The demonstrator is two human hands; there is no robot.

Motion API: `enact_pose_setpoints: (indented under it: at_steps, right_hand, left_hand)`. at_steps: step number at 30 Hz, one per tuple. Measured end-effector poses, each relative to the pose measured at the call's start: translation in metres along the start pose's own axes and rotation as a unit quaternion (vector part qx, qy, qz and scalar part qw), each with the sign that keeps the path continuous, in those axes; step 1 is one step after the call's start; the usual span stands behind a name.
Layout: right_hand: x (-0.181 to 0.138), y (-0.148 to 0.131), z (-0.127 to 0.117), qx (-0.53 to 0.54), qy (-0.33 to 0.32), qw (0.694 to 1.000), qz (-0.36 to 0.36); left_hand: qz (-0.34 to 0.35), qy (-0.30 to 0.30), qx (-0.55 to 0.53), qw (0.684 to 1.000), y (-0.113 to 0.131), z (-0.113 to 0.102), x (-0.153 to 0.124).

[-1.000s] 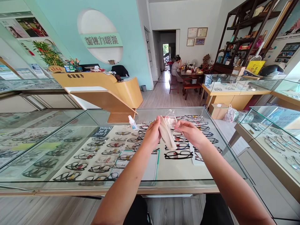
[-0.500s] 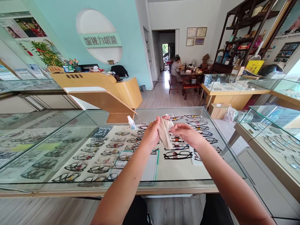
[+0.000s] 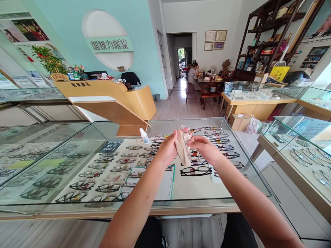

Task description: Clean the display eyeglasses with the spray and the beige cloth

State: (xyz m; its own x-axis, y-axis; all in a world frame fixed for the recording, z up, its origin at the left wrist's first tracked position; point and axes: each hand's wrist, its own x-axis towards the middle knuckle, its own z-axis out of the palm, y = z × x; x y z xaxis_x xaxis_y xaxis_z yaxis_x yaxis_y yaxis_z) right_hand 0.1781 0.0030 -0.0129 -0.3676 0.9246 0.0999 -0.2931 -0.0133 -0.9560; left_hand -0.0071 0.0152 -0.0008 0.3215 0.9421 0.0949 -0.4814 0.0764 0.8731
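Over the glass counter, my left hand [image 3: 167, 148] is closed around a beige cloth [image 3: 183, 151] that hangs down in a fold between my hands. Pinched in the fingers of my right hand [image 3: 203, 147] is a pair of clear-framed glasses [image 3: 186, 137], pressed against the cloth. Part of the frame is hidden by the fabric and my fingers. A small white spray bottle [image 3: 144, 135] stands on the counter beyond my left hand. Below my hands, a black-framed pair of glasses [image 3: 196, 171] lies among rows of others in the display.
The glass display counter [image 3: 108, 203] runs across in front of me. Another showcase [image 3: 297, 148] stands at the right. Beyond is a wooden reception desk [image 3: 103, 93]. A person [image 3: 192, 74] sits at a table in the back.
My right hand has shifted slightly left, closer to the cloth, and the clear glasses have turned a little against it. The left hand keeps its hold on the cloth.
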Motion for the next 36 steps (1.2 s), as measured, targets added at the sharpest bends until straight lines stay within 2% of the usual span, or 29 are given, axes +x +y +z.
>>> enact_pose_setpoints:
  at_steps: [5, 11, 14, 19, 25, 36]
  right_hand:
    - [-0.003, -0.005, 0.004, 0.022, 0.001, 0.999, -0.031]
    - [-0.004, -0.008, 0.004, 0.026, 0.010, 0.999, -0.023]
    - [-0.002, -0.007, 0.001, 0.018, 0.011, 1.000, 0.001]
    - [-0.001, -0.005, -0.002, 0.004, 0.023, 0.998, 0.051]
    - [-0.002, -0.010, 0.000, 0.056, 0.039, 0.996, 0.055]
    - [-0.003, -0.013, 0.002, 0.084, 0.036, 0.995, 0.046]
  left_hand:
    - [0.005, 0.010, 0.012, 1.000, -0.007, -0.005, 0.003]
    - [0.034, 0.095, 0.034, 0.994, -0.016, -0.014, 0.006]
    - [0.033, 0.111, 0.035, 0.993, -0.016, -0.015, 0.006]
    - [0.026, 0.068, 0.046, 0.996, -0.009, -0.012, 0.005]
    - [0.020, 0.018, 0.036, 0.999, -0.004, -0.011, 0.004]
    - [0.007, -0.011, 0.072, 0.997, -0.001, -0.014, 0.004]
